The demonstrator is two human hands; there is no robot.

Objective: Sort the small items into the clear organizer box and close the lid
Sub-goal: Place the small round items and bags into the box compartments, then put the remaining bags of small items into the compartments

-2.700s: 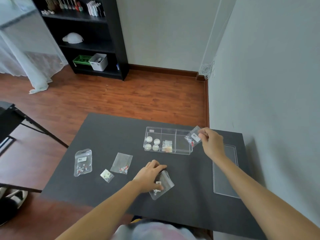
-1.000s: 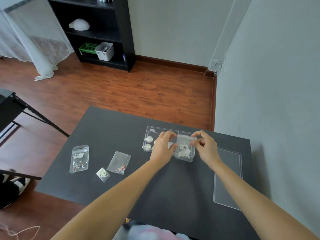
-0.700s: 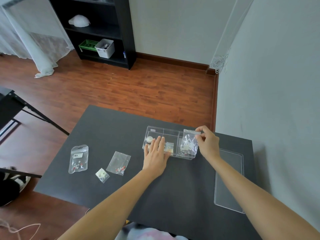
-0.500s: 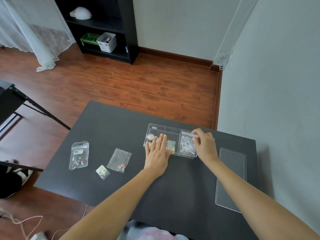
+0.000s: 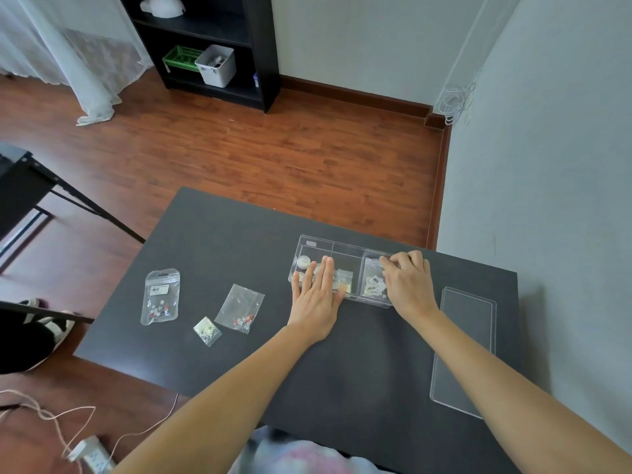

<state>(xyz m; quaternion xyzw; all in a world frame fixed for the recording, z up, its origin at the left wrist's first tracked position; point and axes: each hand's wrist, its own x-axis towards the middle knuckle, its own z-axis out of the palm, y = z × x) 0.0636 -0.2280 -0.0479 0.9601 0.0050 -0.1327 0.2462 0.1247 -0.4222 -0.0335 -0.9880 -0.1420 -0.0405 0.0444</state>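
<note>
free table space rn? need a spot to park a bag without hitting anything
Bare: the table stretch beyond the three loose bags, left of the organizer box; also the near middle, between the forearms. Crowded: around the box, with the left hand and right hand on it; the lid fills the right edge.

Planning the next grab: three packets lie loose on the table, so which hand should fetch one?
Left hand: it's nearer the loose packets; the right hand is busy in the organizer box's right compartment.

Black shelf unit holds green basket, white bin; power strip on wood floor.
</note>
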